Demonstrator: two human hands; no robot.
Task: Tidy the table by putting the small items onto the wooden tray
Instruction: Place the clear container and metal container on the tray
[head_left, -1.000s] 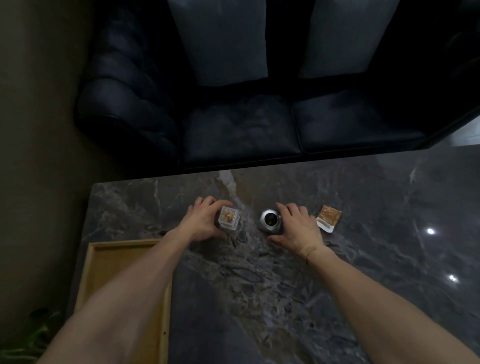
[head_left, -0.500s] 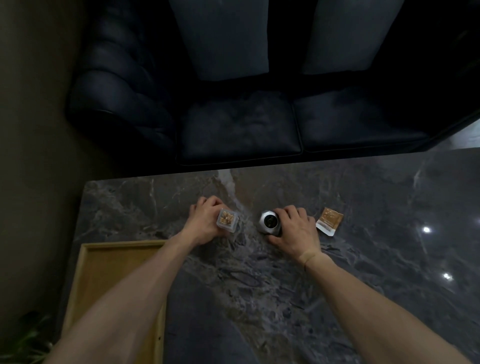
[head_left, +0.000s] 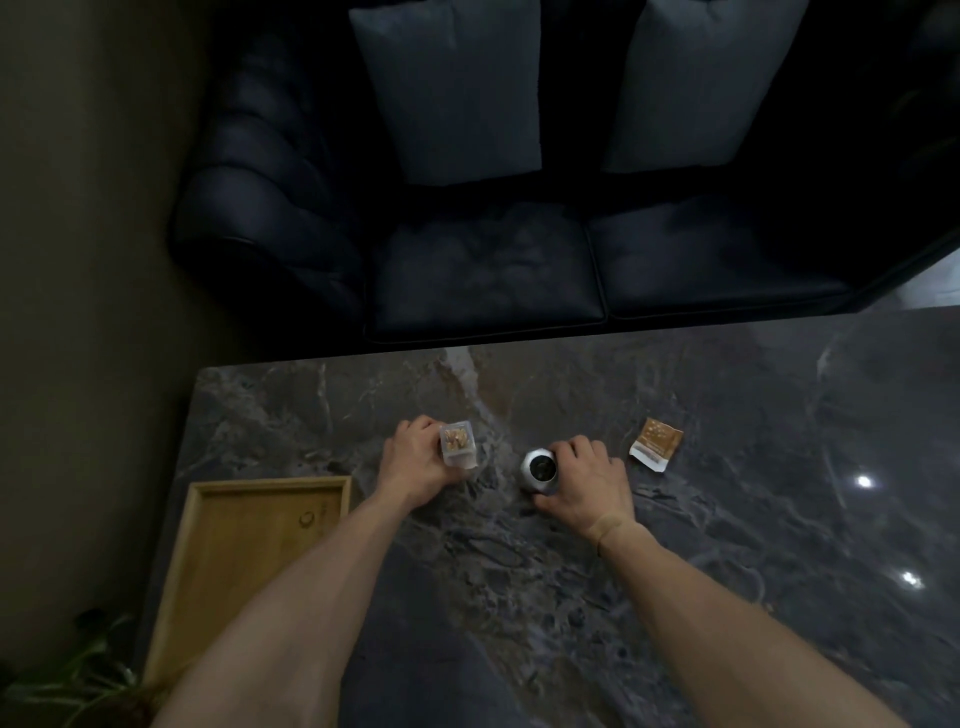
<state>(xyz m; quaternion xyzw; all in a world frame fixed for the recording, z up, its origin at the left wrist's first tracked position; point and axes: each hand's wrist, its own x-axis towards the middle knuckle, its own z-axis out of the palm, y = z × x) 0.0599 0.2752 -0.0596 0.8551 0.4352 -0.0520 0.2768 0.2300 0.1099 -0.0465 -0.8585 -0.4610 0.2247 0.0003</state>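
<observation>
My left hand (head_left: 415, 462) is closed around a small clear box (head_left: 457, 446) with brownish contents, held just above the dark marble table (head_left: 571, 597). My right hand (head_left: 587, 478) grips a small round silver jar (head_left: 538, 470) with a dark top, close to the tabletop; whether it touches the table I cannot tell. A brown and white sachet (head_left: 655, 442) lies flat on the table to the right of my right hand. The wooden tray (head_left: 234, 545) sits at the table's left edge, partly under my left forearm, with nothing visible inside it.
A dark sofa (head_left: 493, 270) with two grey cushions (head_left: 452, 88) stands beyond the table's far edge. A green plant (head_left: 78, 670) shows at the bottom left beside the tray. Light spots reflect on the table at the right.
Both hands have stayed closed on their items. The clear box has tipped and lifted slightly in my left hand; the view has shifted a little.
</observation>
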